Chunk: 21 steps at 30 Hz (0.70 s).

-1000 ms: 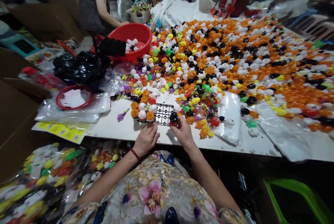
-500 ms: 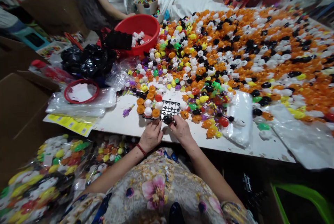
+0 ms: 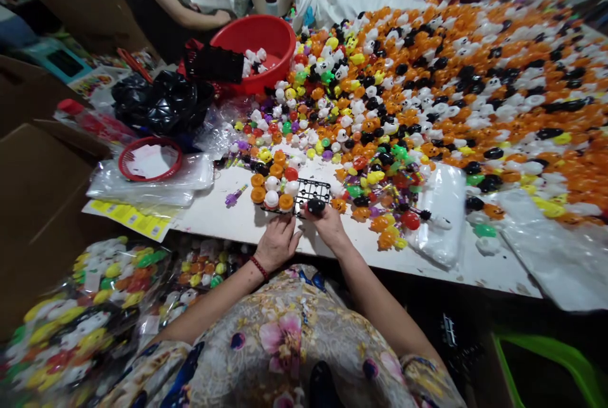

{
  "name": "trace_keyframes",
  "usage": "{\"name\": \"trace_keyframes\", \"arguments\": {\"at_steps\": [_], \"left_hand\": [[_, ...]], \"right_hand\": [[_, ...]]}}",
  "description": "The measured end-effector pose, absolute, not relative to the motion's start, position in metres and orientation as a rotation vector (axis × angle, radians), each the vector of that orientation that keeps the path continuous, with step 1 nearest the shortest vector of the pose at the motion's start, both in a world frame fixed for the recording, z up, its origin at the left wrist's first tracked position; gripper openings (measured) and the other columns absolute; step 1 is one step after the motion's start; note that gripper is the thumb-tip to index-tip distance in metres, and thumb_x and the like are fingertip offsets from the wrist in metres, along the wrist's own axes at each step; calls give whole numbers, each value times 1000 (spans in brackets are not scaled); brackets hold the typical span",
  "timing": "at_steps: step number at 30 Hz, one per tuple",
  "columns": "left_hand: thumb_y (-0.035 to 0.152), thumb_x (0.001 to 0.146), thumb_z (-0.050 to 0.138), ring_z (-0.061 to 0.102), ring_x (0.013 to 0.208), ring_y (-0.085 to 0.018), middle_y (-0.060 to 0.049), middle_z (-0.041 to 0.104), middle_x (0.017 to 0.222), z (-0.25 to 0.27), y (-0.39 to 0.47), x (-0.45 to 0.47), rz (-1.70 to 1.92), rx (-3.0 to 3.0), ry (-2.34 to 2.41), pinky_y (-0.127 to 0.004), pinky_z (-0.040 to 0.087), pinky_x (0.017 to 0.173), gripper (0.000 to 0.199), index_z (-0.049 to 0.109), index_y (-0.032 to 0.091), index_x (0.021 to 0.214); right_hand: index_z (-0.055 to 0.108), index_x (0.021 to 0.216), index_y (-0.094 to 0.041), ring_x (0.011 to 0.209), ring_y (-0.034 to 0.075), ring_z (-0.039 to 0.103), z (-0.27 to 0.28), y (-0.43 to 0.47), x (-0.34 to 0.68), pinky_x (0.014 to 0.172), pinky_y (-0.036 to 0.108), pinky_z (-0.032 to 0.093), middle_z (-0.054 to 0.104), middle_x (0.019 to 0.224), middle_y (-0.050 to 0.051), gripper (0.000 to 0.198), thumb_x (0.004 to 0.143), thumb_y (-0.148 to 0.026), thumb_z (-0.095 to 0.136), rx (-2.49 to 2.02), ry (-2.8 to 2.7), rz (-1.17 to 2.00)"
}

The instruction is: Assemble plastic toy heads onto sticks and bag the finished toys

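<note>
At the far left, filled bags (image 3: 85, 306) of coloured toys lie below the table edge, and above them on the table (image 3: 223, 221) sit yellow labels (image 3: 130, 218) and a red ring (image 3: 150, 159) on clear plastic. A black bag (image 3: 156, 101) is heaped behind that, next to a red bowl (image 3: 259, 47) where another person's hand (image 3: 221, 17) rests at the rim. The left hand (image 3: 277, 243) lies at the near edge of a black tray (image 3: 311, 192), fingers loosely curled and touching its front edge; whether it grips the tray cannot be told. The tray's left part is already filled with orange, white and red balls (image 3: 273, 189), its right part bare grid. The right hand (image 3: 327, 225) pinches a black ball (image 3: 315, 206) between thumb and fingertips, holding it on the tray's near right corner. Just to the right lies a white bag (image 3: 439, 218), and beyond it a wide pile (image 3: 475, 91) of orange, white and black toys covers the table.
</note>
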<state>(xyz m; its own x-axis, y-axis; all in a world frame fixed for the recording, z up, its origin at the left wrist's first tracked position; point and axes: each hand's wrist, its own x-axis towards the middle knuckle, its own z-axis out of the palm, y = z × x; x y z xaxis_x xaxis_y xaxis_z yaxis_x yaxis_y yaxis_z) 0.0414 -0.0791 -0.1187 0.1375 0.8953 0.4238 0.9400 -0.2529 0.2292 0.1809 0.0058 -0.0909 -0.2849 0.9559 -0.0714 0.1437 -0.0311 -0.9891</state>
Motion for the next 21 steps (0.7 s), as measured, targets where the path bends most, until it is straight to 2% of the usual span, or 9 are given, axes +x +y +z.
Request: {"name": "trace_keyframes", "arguments": {"at_steps": [6, 13, 21], "left_hand": [[27, 95, 44, 59, 112, -31, -18, 65, 116, -116, -79, 40, -723, -2346, -1835, -50, 50, 95, 36, 60, 12, 123], [23, 94, 43, 58, 111, -29, -16, 64, 118, -113, -79, 40, -753, -2395, -1835, -50, 50, 96, 30, 61, 16, 117], [22, 93, 47, 59, 105, -28, -16, 64, 112, -110, -78, 39, -795, -2332, -1680, -46, 52, 91, 26, 60, 14, 114]], "right_hand": [[64, 78, -20, 68, 18, 62, -87, 5, 173, 63, 27, 48, 70, 72, 1, 6, 77, -24, 59, -1302, -1855, 1152], [63, 87, -19, 73, 20, 61, -77, 6, 178, 66, 28, 44, 69, 79, 6, 13, 80, -14, 52, -1356, -2217, 952], [67, 92, -20, 80, 19, 62, -83, 5, 177, 72, 27, 47, 70, 86, 4, 18, 81, -11, 55, -1267, -2260, 932]]}}
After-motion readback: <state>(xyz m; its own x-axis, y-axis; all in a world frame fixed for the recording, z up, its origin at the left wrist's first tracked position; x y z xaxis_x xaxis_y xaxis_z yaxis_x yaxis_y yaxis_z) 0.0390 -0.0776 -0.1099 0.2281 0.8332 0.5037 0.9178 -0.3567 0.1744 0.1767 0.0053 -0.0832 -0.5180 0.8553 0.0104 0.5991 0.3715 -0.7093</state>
